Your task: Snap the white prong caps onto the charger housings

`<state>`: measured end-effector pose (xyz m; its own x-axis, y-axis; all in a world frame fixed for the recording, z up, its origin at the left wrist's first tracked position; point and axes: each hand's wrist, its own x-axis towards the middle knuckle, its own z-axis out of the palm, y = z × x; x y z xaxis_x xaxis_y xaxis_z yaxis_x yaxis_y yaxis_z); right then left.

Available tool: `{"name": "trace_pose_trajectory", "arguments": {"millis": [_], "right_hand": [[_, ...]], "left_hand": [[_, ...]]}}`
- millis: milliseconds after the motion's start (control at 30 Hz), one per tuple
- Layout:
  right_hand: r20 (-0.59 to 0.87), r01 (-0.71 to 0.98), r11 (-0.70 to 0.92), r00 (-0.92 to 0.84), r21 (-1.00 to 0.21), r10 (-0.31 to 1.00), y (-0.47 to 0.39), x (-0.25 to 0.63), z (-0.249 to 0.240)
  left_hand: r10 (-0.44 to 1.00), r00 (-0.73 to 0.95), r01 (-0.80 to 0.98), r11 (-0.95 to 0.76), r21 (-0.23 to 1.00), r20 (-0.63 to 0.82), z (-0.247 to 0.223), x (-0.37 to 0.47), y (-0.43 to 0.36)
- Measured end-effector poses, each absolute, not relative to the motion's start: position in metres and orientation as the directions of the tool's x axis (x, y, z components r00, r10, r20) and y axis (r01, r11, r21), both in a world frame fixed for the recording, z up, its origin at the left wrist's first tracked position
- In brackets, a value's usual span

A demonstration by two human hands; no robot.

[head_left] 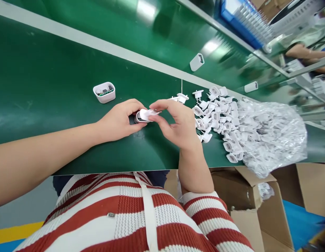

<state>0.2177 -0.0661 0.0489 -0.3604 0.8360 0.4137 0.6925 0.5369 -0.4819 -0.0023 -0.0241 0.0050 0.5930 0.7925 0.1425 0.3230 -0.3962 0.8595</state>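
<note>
My left hand [122,119] is closed around a white charger housing [138,118] whose open end faces right. Between the thumb and fingertips of my right hand [175,120] is a white plug cap [146,114] with two metal pins. The cap meets the housing's open end at a tilt; how far it sits in is hidden. Another housing [104,93] lies up and to the left, its circuit board showing inside. Right of my right hand spreads a heap of loose white plug caps [214,113], and a few more caps [180,98] lie just beyond my fingers.
A clear plastic bag [277,133] full of caps lies at the right. White housings [197,62] [251,86] stand across the pale strip on the green table [59,66]. A blue tray [241,21] sits on the far ledge. Cardboard boxes [272,213] are below; another person's arm [304,52] shows far right.
</note>
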Motion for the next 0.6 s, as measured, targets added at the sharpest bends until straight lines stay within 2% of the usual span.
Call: {"name": "trace_pose_trajectory", "arguments": {"millis": [200,400,600], "right_hand": [[0.346,0.751,0.492,-0.363,-0.441,0.865,-0.064,0.211,0.042],[0.395,0.747,0.502,-0.343,-0.435,0.852,-0.066,0.211,0.041],[0.375,0.747,0.506,-0.362,-0.431,0.854,-0.066,0.209,0.042]], "left_hand": [[0.823,0.556,0.354,-0.36,0.863,0.116,0.01,0.001,-0.025],[0.848,0.528,0.408,-0.299,0.863,0.044,0.013,0.003,-0.025],[0.847,0.531,0.394,-0.272,0.878,0.023,0.017,0.004,-0.025]]}}
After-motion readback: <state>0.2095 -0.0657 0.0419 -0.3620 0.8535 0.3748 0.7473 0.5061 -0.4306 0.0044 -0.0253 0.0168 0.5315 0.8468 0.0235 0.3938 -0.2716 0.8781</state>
